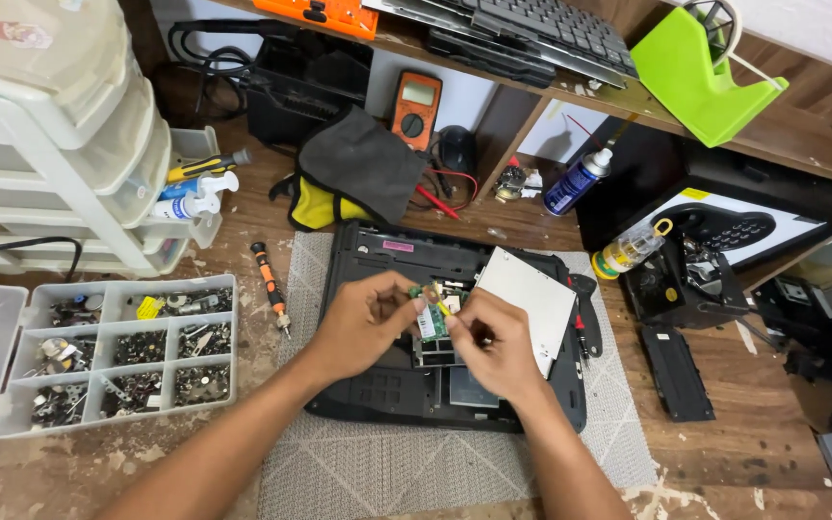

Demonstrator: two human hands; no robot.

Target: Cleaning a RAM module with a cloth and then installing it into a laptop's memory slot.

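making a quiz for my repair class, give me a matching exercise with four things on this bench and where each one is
Things:
1. multimeter
2. parts organiser box
3. spray can
4. green tape dispenser

Places:
A. on the shelf, upper right
B. far left of the table, lid open
C. leaning at the wall behind the opened laptop
D. lying right of the multimeter, under the shelf

Pairs: 1-C, 2-B, 3-D, 4-A

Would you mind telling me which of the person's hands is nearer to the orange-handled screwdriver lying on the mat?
Left. The left hand is over the opened laptop, just right of the orange-handled screwdriver; the right hand is farther right, beyond the left.
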